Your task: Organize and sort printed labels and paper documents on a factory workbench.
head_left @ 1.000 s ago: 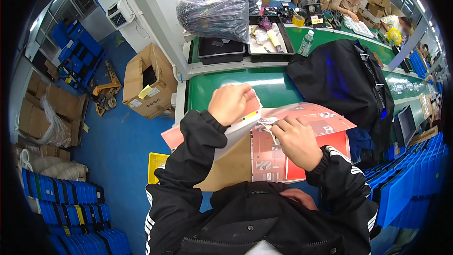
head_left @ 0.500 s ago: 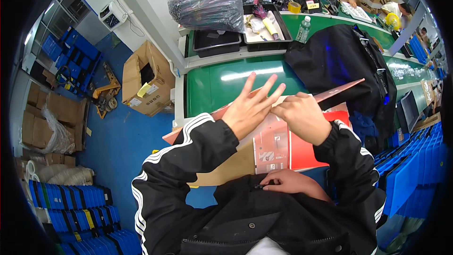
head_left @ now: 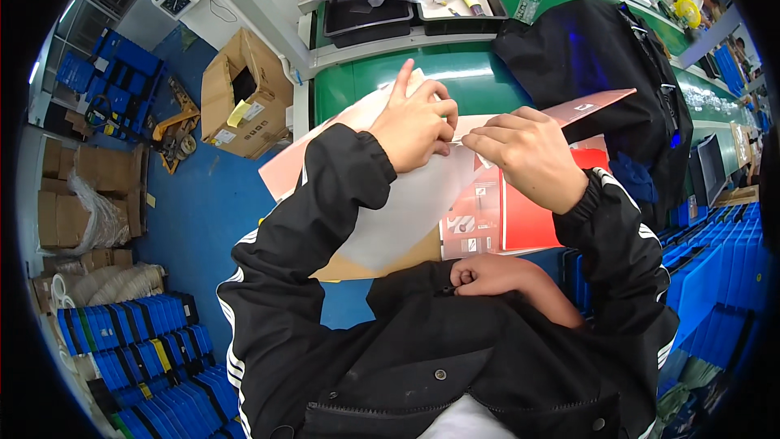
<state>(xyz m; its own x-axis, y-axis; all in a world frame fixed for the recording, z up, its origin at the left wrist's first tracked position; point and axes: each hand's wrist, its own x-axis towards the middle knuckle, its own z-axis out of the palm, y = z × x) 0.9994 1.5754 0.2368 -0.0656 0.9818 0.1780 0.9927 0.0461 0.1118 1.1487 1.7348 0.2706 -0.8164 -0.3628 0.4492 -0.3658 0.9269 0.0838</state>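
The green bench (head_left: 335, 96) bears a brown board (head_left: 378, 267) at its near edge, with pink and red sheets (head_left: 528, 207) over and beside it; their contact underneath is hidden. Black cloth (head_left: 589, 53) lies to the right. Beyond a grey rail (head_left: 382, 55) stand two black trays (head_left: 370, 37) and a bottle (head_left: 529, 2). The blue floor (head_left: 175, 219) carries a carton (head_left: 272, 85) and a pallet jack (head_left: 175, 126).

The printed sheet (head_left: 478, 210) looks like smooth paper, the carton (head_left: 272, 93) matt cardboard, the bench top (head_left: 366, 88) glossy.
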